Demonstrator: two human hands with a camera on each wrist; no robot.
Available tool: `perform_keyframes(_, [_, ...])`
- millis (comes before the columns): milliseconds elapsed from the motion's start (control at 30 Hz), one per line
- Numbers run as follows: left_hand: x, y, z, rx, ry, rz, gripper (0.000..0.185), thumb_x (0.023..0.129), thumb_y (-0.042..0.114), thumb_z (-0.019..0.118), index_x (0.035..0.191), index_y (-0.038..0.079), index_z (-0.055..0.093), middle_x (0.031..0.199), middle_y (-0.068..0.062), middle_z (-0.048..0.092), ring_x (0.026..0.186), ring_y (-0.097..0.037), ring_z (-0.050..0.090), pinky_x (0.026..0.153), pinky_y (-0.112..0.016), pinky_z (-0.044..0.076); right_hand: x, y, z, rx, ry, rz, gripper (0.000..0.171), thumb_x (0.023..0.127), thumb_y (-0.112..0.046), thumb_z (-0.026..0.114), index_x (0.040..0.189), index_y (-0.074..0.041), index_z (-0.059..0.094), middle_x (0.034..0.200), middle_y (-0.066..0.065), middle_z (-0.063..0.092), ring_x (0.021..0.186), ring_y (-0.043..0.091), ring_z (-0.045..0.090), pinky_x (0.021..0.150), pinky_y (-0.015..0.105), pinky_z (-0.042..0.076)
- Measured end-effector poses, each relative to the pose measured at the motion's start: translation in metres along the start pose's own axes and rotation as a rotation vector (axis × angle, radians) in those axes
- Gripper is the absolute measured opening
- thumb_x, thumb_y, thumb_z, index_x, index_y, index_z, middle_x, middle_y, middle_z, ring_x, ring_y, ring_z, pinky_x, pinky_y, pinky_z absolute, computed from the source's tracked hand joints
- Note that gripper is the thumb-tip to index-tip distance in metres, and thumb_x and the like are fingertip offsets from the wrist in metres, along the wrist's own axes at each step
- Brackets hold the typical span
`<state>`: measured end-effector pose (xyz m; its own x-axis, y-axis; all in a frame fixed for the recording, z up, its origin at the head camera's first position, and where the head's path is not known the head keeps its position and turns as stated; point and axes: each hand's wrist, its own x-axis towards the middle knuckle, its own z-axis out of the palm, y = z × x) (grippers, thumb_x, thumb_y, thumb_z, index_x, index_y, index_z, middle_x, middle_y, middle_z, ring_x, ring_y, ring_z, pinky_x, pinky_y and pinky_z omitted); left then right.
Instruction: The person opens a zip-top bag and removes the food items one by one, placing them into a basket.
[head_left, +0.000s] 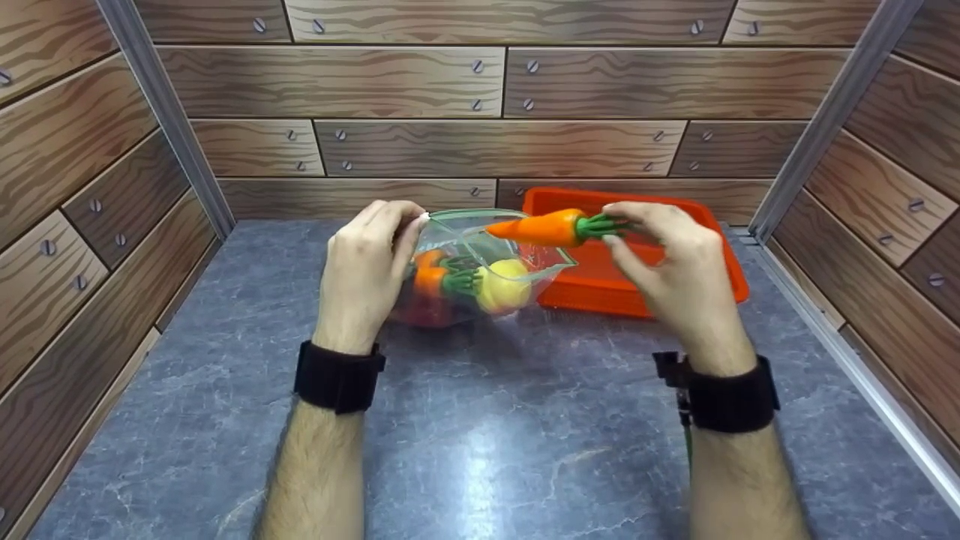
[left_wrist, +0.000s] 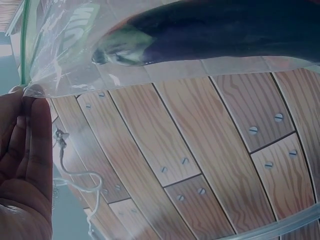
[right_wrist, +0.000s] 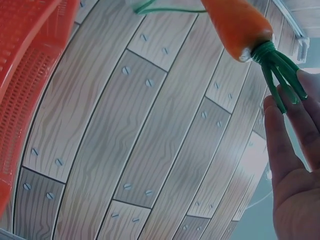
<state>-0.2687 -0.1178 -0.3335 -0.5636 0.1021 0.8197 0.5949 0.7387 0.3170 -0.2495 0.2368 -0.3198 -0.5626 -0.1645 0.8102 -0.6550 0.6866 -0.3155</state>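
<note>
My left hand (head_left: 369, 266) pinches the left corner of a clear zip bag (left_wrist: 75, 75) with a green zip edge, and the bag's mouth stands open. Inside it lie a yellow round fruit (head_left: 504, 286), orange carrots with green tops (head_left: 431, 279) and, in the left wrist view, a dark eggplant (left_wrist: 215, 35). My right hand (head_left: 679, 270) pinches a toy carrot (head_left: 551, 228) by its green stems, fingertips and thumb at their ends. The carrot lies nearly level, its tip pointing left over the bag's opening.
A red-orange plastic basket (head_left: 600, 289) stands behind and right of the bag, partly hidden by the right hand. Wood-patterned walls (head_left: 495, 146) with metal corner rails (head_left: 169, 112) enclose the grey marbled table (head_left: 480, 420) at the back and sides.
</note>
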Motion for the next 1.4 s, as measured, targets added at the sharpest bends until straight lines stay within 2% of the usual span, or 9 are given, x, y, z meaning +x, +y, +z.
perform_keyframes(133, [0.001,-0.001,0.000,-0.002,0.004,-0.010,0.023,0.119,0.024,0.071,0.116,0.004,0.083,0.105,-0.013,0.084,0.092,-0.028,0.080,0.084,-0.045,0.069,0.000,0.003,-0.008,0.029,0.041,0.025,0.033,0.100,0.006,0.089,0.132,-0.002,0.085,0.127,0.014,0.089,0.111,0.030,0.087,0.103,0.004,0.057])
perform_keyframes(300, [0.001,-0.002,-0.001,-0.011,0.018,-0.027,0.023,0.118,0.024,0.073,0.117,0.004,0.084,0.105,-0.013,0.085,0.093,-0.027,0.080,0.085,-0.045,0.068,0.001,0.006,-0.017,0.077,0.072,0.057,0.032,0.100,0.008,0.088,0.130,0.000,0.085,0.128,0.016,0.088,0.118,-0.006,0.078,0.105,0.007,0.060])
perform_keyframes(367, [0.000,-0.003,-0.001,-0.013,0.026,-0.032,0.022,0.118,0.024,0.073,0.117,0.004,0.084,0.105,-0.013,0.084,0.092,-0.026,0.079,0.084,-0.045,0.068,0.001,0.008,-0.021,0.097,0.081,0.077,0.031,0.100,0.009,0.087,0.130,0.001,0.085,0.129,0.017,0.088,0.119,-0.015,0.073,0.106,0.008,0.060])
perform_keyframes(500, [0.000,-0.004,-0.002,-0.014,0.034,-0.033,0.023,0.118,0.024,0.073,0.117,0.003,0.083,0.103,-0.013,0.083,0.089,-0.026,0.077,0.083,-0.045,0.067,0.001,0.013,-0.030,0.114,0.113,0.126,0.031,0.101,0.010,0.086,0.130,0.001,0.086,0.129,0.014,0.088,0.119,-0.011,0.076,0.107,0.011,0.062])
perform_keyframes(700, [0.002,-0.006,-0.005,-0.015,0.050,-0.038,0.023,0.118,0.024,0.074,0.117,0.003,0.084,0.101,-0.012,0.082,0.088,-0.025,0.076,0.082,-0.043,0.066,-0.001,0.025,-0.043,0.188,0.170,0.206,0.032,0.102,0.009,0.084,0.133,0.002,0.085,0.126,-0.016,0.083,0.118,-0.003,0.081,0.109,0.016,0.064])
perform_keyframes(767, [0.002,-0.007,-0.006,-0.014,0.053,-0.040,0.023,0.118,0.024,0.074,0.117,0.003,0.084,0.101,-0.012,0.082,0.088,-0.025,0.075,0.082,-0.042,0.065,-0.002,0.029,-0.047,0.211,0.192,0.226,0.033,0.102,0.010,0.084,0.134,0.002,0.085,0.125,-0.019,0.083,0.118,-0.001,0.081,0.109,0.017,0.064])
perform_keyframes(1033, [0.002,-0.010,-0.009,-0.011,0.055,-0.047,0.024,0.118,0.025,0.074,0.117,0.003,0.083,0.102,-0.013,0.082,0.089,-0.025,0.076,0.082,-0.042,0.065,-0.004,0.040,-0.058,0.162,0.248,0.336,0.034,0.102,0.007,0.085,0.134,-0.004,0.086,0.124,-0.018,0.085,0.116,0.001,0.081,0.104,0.013,0.063])
perform_keyframes(1233, [0.001,-0.010,-0.008,-0.007,0.046,-0.050,0.024,0.118,0.025,0.073,0.116,0.003,0.083,0.101,-0.013,0.082,0.089,-0.025,0.076,0.082,-0.043,0.066,-0.003,0.049,-0.054,0.108,0.277,0.411,0.032,0.102,0.006,0.085,0.133,-0.003,0.086,0.128,-0.002,0.087,0.116,-0.003,0.079,0.107,0.014,0.063])
perform_keyframes(1400, [0.000,-0.009,-0.006,-0.003,0.038,-0.043,0.023,0.118,0.025,0.073,0.117,0.004,0.084,0.101,-0.012,0.082,0.088,-0.025,0.076,0.081,-0.043,0.066,-0.002,0.058,-0.041,0.106,0.242,0.432,0.031,0.103,0.004,0.084,0.134,-0.001,0.084,0.131,0.010,0.086,0.117,-0.004,0.078,0.110,0.016,0.063])
